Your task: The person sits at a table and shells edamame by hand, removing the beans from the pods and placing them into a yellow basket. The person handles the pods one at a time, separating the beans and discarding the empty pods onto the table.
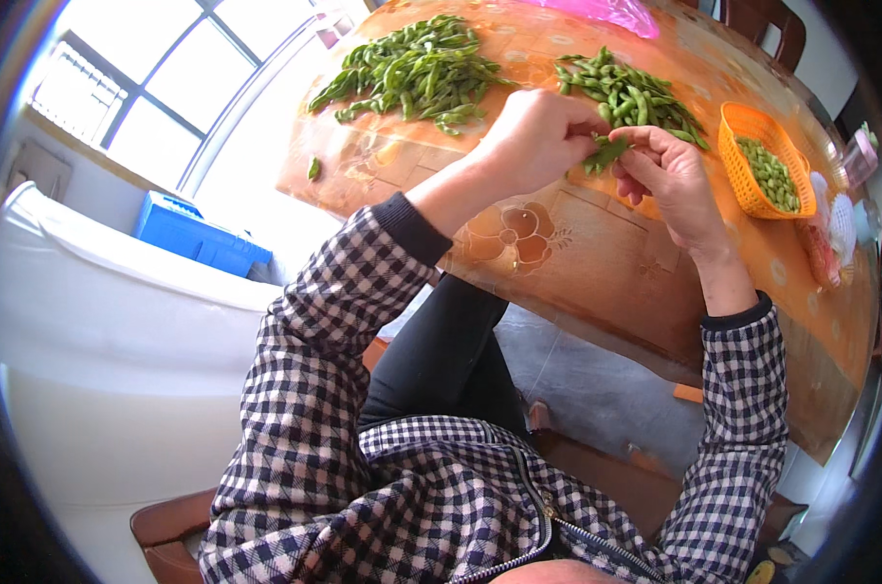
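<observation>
Over the table, my left hand [539,135] and my right hand [664,171] meet at a green soybean pod [606,152], pinched between the fingertips of both. The fingers partly cover it. A large pile of green pods [426,69] lies beyond my left hand. Just behind my hands is a smaller pile of pods [634,98]. To the right, an orange plastic basket [739,179] holds shelled green beans [768,174]. One loose pod [314,168] rests near the table's left edge.
A patterned cover lies on the table [594,241]. Pink plastic film [601,13] sits at the far edge. Bagged items [824,241] and a clear cup [859,157] stand at the right. A blue plastic box [200,233] is at the left by the window, behind a white curved surface [120,306].
</observation>
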The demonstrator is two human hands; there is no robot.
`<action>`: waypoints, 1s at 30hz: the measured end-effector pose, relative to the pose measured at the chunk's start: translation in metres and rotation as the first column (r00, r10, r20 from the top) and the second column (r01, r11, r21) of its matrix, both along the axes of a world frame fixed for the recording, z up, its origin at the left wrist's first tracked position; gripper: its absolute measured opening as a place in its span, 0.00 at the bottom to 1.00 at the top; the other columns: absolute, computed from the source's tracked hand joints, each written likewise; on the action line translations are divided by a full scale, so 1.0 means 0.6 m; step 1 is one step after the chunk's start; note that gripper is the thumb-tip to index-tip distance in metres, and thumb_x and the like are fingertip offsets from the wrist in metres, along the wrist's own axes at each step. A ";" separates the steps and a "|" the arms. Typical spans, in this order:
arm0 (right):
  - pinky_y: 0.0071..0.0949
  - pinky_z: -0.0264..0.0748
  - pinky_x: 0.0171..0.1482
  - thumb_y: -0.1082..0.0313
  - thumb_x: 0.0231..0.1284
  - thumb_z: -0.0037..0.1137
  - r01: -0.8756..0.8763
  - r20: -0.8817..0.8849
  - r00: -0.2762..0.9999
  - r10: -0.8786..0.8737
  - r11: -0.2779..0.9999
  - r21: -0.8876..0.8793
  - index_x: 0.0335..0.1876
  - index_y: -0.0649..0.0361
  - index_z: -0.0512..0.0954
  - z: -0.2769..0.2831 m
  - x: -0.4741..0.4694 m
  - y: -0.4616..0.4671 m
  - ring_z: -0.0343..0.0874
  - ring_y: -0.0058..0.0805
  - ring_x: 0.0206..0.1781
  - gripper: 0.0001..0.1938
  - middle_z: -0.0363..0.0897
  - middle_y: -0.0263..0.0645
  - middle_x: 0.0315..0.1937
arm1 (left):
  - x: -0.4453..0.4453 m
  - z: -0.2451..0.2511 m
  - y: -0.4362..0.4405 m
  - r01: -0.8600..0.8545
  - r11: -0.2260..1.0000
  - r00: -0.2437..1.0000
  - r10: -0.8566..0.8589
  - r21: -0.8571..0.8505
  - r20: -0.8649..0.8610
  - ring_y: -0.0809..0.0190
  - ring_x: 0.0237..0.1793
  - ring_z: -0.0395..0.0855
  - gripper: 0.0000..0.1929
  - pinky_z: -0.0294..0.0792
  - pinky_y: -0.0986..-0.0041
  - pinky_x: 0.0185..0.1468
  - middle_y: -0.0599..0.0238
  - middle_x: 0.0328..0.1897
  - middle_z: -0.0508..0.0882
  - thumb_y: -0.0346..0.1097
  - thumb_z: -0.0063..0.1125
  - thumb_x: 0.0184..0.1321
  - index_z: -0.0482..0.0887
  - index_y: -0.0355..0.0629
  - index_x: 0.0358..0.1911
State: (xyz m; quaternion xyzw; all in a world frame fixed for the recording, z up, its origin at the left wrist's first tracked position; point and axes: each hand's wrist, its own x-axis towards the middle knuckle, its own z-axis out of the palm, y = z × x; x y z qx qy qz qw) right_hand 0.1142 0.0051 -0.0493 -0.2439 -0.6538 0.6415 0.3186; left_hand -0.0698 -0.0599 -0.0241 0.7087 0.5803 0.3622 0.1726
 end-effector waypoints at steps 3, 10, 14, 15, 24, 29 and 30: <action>0.12 0.70 0.28 0.68 0.62 0.51 -0.008 0.055 0.998 0.008 1.000 0.001 0.48 0.62 0.74 -0.018 0.001 -0.004 0.74 0.13 0.27 0.11 0.78 0.32 0.30 | -0.055 -0.043 -0.038 -0.115 0.993 0.991 0.114 0.004 0.064 0.70 0.32 0.82 0.11 0.74 0.78 0.40 0.61 0.32 0.85 0.29 0.59 0.52 0.84 0.38 0.41; 0.11 0.68 0.27 0.70 0.63 0.49 0.040 0.088 0.995 -0.046 0.997 0.070 0.46 0.62 0.74 -0.009 0.006 0.013 0.73 0.11 0.26 0.09 0.78 0.31 0.28 | -0.325 -0.038 -0.149 -0.675 0.732 0.691 0.671 0.095 -0.269 0.66 0.30 0.80 0.14 0.72 0.74 0.36 0.64 0.34 0.82 0.38 0.60 0.53 0.83 0.40 0.41; 0.11 0.66 0.25 0.68 0.63 0.50 0.025 0.099 0.995 -0.033 0.996 0.083 0.44 0.61 0.75 -0.015 0.005 0.010 0.72 0.10 0.24 0.08 0.77 0.29 0.27 | -0.392 -0.085 -0.186 -0.693 0.706 0.700 0.611 -0.146 -0.368 0.63 0.30 0.79 0.14 0.71 0.73 0.37 0.61 0.33 0.81 0.38 0.60 0.50 0.84 0.43 0.40; 0.11 0.66 0.25 0.68 0.63 0.50 0.020 0.092 0.995 -0.027 0.997 0.076 0.43 0.61 0.76 -0.007 0.011 0.025 0.72 0.10 0.24 0.08 0.77 0.29 0.26 | -0.373 -0.064 -0.169 -0.684 0.713 0.710 0.604 -0.153 -0.362 0.60 0.32 0.80 0.14 0.72 0.71 0.38 0.58 0.35 0.82 0.36 0.60 0.49 0.83 0.43 0.40; 0.08 0.63 0.24 0.63 0.63 0.50 0.162 0.021 0.986 -0.167 0.976 0.148 0.42 0.57 0.77 -0.006 0.038 0.046 0.67 0.07 0.21 0.08 0.74 0.24 0.22 | -0.072 -0.021 -0.054 0.041 0.971 0.840 0.095 0.237 -0.534 0.59 0.48 0.78 0.13 0.70 0.69 0.51 0.63 0.46 0.80 0.32 0.60 0.52 0.82 0.48 0.44; 0.07 0.61 0.22 0.64 0.64 0.50 0.165 0.023 0.985 -0.171 0.973 0.162 0.41 0.56 0.77 -0.003 0.045 0.054 0.66 0.06 0.21 0.07 0.74 0.23 0.22 | -0.039 -0.023 -0.012 0.206 0.965 0.801 -0.071 0.162 -0.595 0.56 0.43 0.76 0.11 0.70 0.68 0.48 0.63 0.38 0.78 0.26 0.56 0.49 0.81 0.43 0.37; 0.07 0.61 0.21 0.64 0.64 0.50 0.156 0.013 0.987 -0.161 0.973 0.168 0.41 0.56 0.77 0.000 0.044 0.053 0.66 0.06 0.21 0.07 0.74 0.24 0.22 | -0.072 -0.025 -0.006 0.133 0.974 0.775 0.013 0.183 -0.632 0.55 0.42 0.76 0.10 0.70 0.68 0.47 0.62 0.37 0.78 0.25 0.56 0.47 0.81 0.42 0.36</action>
